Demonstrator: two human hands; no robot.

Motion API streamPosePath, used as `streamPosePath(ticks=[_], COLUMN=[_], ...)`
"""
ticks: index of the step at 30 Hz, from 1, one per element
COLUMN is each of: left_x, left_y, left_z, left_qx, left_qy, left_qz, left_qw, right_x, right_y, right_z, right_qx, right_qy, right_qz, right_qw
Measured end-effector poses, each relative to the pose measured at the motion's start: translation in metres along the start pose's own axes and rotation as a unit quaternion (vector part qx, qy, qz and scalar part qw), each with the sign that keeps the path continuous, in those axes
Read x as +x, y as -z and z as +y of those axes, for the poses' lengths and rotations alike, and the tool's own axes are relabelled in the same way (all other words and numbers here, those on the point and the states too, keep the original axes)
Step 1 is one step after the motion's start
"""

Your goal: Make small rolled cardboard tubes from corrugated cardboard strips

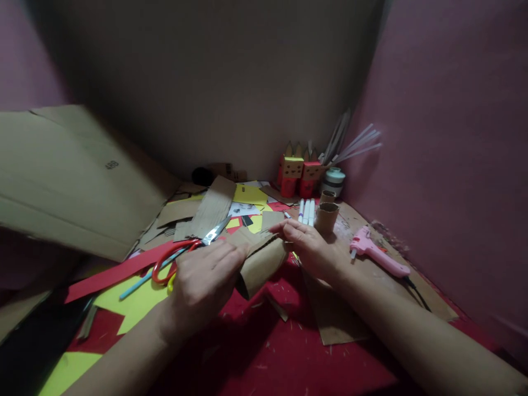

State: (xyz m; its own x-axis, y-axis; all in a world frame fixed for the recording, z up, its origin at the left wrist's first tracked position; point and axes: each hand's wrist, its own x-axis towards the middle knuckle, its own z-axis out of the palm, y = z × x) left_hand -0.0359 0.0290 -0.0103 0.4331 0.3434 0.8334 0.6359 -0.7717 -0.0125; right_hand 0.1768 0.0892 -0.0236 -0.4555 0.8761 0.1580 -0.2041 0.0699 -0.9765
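A curved piece of brown cardboard (pixel 264 268), bent into a roll with a raw corrugated edge on top, is held between my two hands above the red surface. My left hand (pixel 210 272) is closed on its left end, knuckles up. At the far right end, the fingers of my right hand (pixel 307 245) press together on the upper edge; the thumb side is partly hidden. Just beyond my left hand lie scissors (pixel 165 263) with red handles, blades pointing away, and a blue pencil-like stick (pixel 144 283).
On the right, a pink glue gun (pixel 377 253) lies on a cardboard sheet (pixel 429 294). Cardboard tubes (pixel 327 219), white markers (pixel 306 212), red figures with cardboard faces (pixel 292 169) and a lidded jar (pixel 333 181) stand behind. Coloured paper scraps spread left; a big cardboard panel (pixel 74 181) leans there.
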Motion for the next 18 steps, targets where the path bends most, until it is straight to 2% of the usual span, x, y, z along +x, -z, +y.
streamPosePath(ticks=[3, 6, 12, 16, 18], left_x=[0.0029, 0.0058, 0.0072, 0.0055, 0.0034], left_y=[0.0033, 0.0048, 0.0058, 0.0039, 0.001], left_z=[0.0019, 0.0039, 0.0059, 0.0038, 0.0018], left_qx=[0.063, 0.076, 0.111, 0.1, 0.081], left_qy=[-0.072, -0.095, -0.136, -0.138, -0.105], left_qz=[-0.018, -0.02, -0.038, -0.047, -0.053], left_qw=[0.995, 0.992, 0.984, 0.984, 0.99], right_x=[-0.0027, -0.0027, 0.0007, 0.0008, 0.0009], right_y=[-0.0041, -0.0045, 0.0002, -0.0013, -0.0033], right_z=[-0.0056, -0.0107, -0.0059, -0.0049, -0.0066], right_qx=[-0.011, 0.018, 0.045, 0.06, 0.067], right_qy=[0.018, 0.016, -0.071, -0.088, -0.088], right_qz=[-0.003, -0.011, -0.046, -0.056, -0.043], right_qw=[1.0, 1.0, 0.995, 0.993, 0.993])
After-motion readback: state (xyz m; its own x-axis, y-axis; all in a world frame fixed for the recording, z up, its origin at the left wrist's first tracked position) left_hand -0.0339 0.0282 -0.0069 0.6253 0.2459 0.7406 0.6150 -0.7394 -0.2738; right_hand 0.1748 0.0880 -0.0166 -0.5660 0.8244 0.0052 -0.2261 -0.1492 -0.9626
